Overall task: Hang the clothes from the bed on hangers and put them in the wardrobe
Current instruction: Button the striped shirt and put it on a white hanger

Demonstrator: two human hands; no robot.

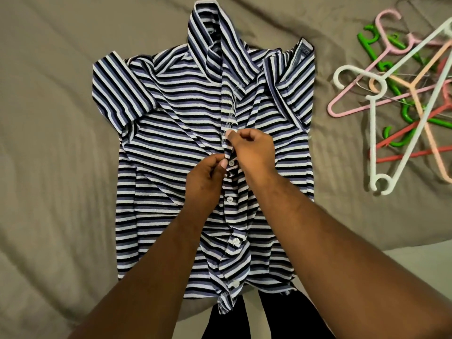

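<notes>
The shirt [171, 113] lies front-up on the bed [49, 118], its hem partly hidden behind the forearms. Left hand [205, 177] and right hand [254, 148] each have fingers clamped on its button strip. Hangers [413, 88] lie well right, cut off by the frame.

A bed [44, 216] fills nearly the whole view, covered by a grey-brown sheet [61, 69] creased in long folds. At lower right, a pale strip [420, 263], perhaps floor, under soft light.
</notes>
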